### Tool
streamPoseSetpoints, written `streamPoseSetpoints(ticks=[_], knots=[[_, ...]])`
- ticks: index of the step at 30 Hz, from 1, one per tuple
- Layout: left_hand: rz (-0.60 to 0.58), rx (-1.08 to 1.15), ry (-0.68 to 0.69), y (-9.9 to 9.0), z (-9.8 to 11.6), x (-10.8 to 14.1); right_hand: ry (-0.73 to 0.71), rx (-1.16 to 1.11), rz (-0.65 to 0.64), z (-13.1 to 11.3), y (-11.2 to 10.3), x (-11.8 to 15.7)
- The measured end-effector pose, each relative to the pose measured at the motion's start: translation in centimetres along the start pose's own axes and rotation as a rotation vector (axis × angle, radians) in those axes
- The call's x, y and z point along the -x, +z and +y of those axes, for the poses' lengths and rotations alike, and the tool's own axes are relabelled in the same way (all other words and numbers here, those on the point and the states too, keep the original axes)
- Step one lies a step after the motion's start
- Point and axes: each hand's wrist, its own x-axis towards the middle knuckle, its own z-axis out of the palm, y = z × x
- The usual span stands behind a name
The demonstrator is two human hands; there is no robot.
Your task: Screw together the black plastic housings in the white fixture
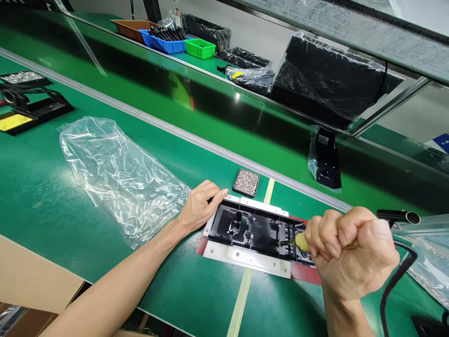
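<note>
A long black plastic housing lies with its ribbed inside up in a white fixture on the green bench. My right hand is wrapped round a screwdriver with a yellow-wrapped nose. Its bit reaches down into the housing, right of the middle; the handle is mostly hidden by my fingers. At the fixture's left end rests my left hand, fingers curled and thumb stretched along the corner. Whether it holds anything is hidden. Just behind the fixture sits a small black tray of screws.
A clear plastic bag lies left of my arm. Beyond the metal rail are a bagged black part, a blue bin and a green bin. A black cable loops at right.
</note>
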Motion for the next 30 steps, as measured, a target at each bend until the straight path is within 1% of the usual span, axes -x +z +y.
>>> streamPoseSetpoints(ticks=[15, 26, 30], knots=[[0.015, -0.014, -0.002, 0.38, -0.06, -0.02, -0.014, 0.023, -0.024, -0.34, -0.3, -0.08], [0.018, -0.023, 0.004, 0.44, 0.06, -0.19, -0.063, 0.033, -0.051, -0.07, -0.21, -0.2], [0.021, -0.015, 0.006, 0.36, -0.02, -0.16, -0.059, 0.026, -0.03, 0.02, -0.02, -0.16]])
